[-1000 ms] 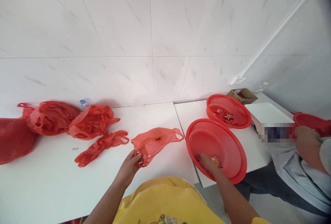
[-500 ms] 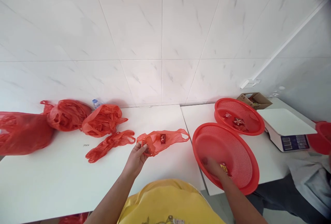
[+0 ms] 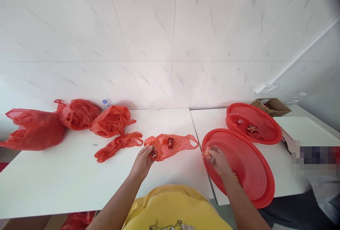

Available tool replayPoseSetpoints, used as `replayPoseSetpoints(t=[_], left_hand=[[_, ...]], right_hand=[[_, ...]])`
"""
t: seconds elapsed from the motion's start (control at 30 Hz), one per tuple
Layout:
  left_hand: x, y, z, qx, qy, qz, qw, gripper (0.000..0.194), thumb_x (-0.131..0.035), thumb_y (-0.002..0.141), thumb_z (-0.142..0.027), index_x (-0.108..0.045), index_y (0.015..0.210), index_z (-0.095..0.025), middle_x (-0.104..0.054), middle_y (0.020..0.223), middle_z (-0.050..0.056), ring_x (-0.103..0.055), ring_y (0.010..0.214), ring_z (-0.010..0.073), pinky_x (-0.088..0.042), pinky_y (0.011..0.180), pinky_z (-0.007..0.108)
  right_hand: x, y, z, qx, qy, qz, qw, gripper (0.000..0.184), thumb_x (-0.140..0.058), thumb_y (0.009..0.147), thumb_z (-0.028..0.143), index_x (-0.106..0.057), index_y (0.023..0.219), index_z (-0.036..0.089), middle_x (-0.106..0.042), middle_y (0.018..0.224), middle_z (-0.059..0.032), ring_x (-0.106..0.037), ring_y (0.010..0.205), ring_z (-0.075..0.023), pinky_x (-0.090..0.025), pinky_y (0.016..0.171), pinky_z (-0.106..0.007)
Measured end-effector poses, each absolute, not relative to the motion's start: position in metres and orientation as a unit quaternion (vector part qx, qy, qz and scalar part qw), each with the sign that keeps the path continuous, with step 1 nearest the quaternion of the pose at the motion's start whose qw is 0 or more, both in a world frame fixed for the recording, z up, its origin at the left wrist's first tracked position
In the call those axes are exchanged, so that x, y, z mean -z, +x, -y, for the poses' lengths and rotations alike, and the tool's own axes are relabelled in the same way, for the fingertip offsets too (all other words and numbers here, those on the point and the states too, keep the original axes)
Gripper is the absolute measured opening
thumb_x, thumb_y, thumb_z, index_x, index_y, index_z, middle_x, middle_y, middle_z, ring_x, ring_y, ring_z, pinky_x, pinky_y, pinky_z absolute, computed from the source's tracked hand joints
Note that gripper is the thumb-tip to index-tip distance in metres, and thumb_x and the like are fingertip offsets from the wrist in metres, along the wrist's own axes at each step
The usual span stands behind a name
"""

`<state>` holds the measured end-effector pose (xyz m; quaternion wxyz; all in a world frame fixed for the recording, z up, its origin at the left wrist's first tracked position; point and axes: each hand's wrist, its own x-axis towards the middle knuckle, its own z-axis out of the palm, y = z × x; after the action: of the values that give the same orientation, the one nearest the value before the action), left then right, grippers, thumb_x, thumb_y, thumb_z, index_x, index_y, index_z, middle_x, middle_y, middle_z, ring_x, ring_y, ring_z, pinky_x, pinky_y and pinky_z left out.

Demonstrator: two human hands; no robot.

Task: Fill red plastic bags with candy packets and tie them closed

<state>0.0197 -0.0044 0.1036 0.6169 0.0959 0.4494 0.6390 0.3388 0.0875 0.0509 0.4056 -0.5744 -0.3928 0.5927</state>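
Observation:
My left hand (image 3: 143, 159) pinches the edge of a thin red plastic bag (image 3: 170, 144) that lies on the white table (image 3: 66, 187); a small red wrapped candy (image 3: 170, 142) shows through the bag. My right hand (image 3: 216, 157) is closed on a small wrapped candy (image 3: 206, 152) at the left rim of the near red mesh basket (image 3: 247, 166), between the basket and the bag. One more candy lies in that basket, partly behind my wrist.
A second red mesh basket (image 3: 253, 122) with a few candies sits behind the near one. Red plastic bags (image 3: 77, 115) lie along the wall at the left, with a flat one (image 3: 118, 145) beside my bag. A cardboard box (image 3: 271, 106) and a white scale (image 3: 305, 130) stand at the right.
My right hand has risen from the bottom of the near basket to its left rim with a candy in its fingers. The left hand has kept its hold on the bag.

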Motion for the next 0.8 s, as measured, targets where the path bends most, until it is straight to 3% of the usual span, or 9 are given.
replayPoseSetpoints(t=[0.07,0.13,0.27,0.4,0.5,0.63,0.8], left_hand=[[-0.105,0.021,0.005,-0.637,0.092,-0.452,0.617,0.027,-0.082,0.069,-0.033,-0.070,0.087,-0.016,-0.063,0.077,0.002,-0.057,0.074,0.0127,-0.046,0.063,0.023],[-0.106,0.023,0.006,-0.636,0.093,-0.452,0.619,0.032,-0.081,0.069,-0.035,-0.071,0.093,-0.017,-0.062,0.078,0.001,-0.056,0.074,0.0127,-0.045,0.062,0.023],[-0.107,0.026,0.010,-0.631,0.101,-0.448,0.626,0.035,-0.080,0.071,-0.036,-0.070,0.100,-0.018,-0.060,0.078,0.000,-0.054,0.073,0.0119,-0.045,0.063,0.024],[-0.104,0.025,0.013,-0.630,0.105,-0.445,0.627,0.037,-0.079,0.073,-0.037,-0.069,0.103,-0.017,-0.059,0.079,0.000,-0.054,0.073,0.0114,-0.044,0.063,0.024],[-0.101,0.023,0.015,-0.633,0.106,-0.443,0.626,0.037,-0.078,0.074,-0.037,-0.069,0.104,-0.017,-0.059,0.080,0.000,-0.053,0.075,0.0111,-0.044,0.064,0.024],[-0.098,0.020,0.014,-0.632,0.103,-0.443,0.627,0.035,-0.078,0.074,-0.036,-0.069,0.102,-0.017,-0.059,0.080,0.001,-0.053,0.074,0.0108,-0.044,0.064,0.023],[-0.097,0.019,0.013,-0.630,0.093,-0.449,0.627,0.036,-0.080,0.072,-0.035,-0.069,0.101,-0.017,-0.059,0.079,0.001,-0.053,0.072,0.0116,-0.045,0.063,0.024]], right_hand=[[-0.062,0.310,-0.084,-0.701,-0.482,0.301,0.430,0.023,-0.067,0.066,0.029,-0.053,0.083,0.023,-0.058,0.064,0.0021,-0.060,0.064,-0.0165,-0.049,0.066,-0.031],[-0.068,0.280,-0.078,-0.765,-0.444,0.239,0.400,0.024,-0.069,0.066,0.028,-0.056,0.085,0.022,-0.064,0.073,-0.0003,-0.064,0.071,-0.0172,-0.051,0.069,-0.031],[-0.068,0.228,-0.072,-0.819,-0.429,0.158,0.346,0.014,-0.069,0.069,0.024,-0.056,0.070,0.020,-0.061,0.061,0.0016,-0.058,0.060,-0.0120,-0.053,0.070,-0.029],[-0.070,0.200,-0.073,-0.830,-0.404,0.150,0.354,0.018,-0.073,0.072,0.030,-0.059,0.066,0.020,-0.055,0.053,0.0041,-0.054,0.056,-0.0105,-0.053,0.069,-0.027],[-0.076,0.200,-0.075,-0.844,-0.365,0.183,0.347,0.021,-0.074,0.075,0.036,-0.068,0.088,0.021,-0.070,0.082,-0.0011,-0.064,0.077,-0.0141,-0.054,0.079,-0.029],[-0.079,0.228,-0.077,-0.819,-0.417,0.210,0.335,0.031,-0.074,0.075,0.039,-0.068,0.101,0.023,-0.072,0.111,-0.0066,-0.066,0.105,-0.0211,-0.053,0.086,-0.032],[-0.067,0.292,-0.080,-0.706,-0.528,0.250,0.400,0.033,-0.074,0.070,0.044,-0.067,0.094,0.022,-0.074,0.092,-0.0061,-0.068,0.090,-0.0203,-0.054,0.072,-0.029]])
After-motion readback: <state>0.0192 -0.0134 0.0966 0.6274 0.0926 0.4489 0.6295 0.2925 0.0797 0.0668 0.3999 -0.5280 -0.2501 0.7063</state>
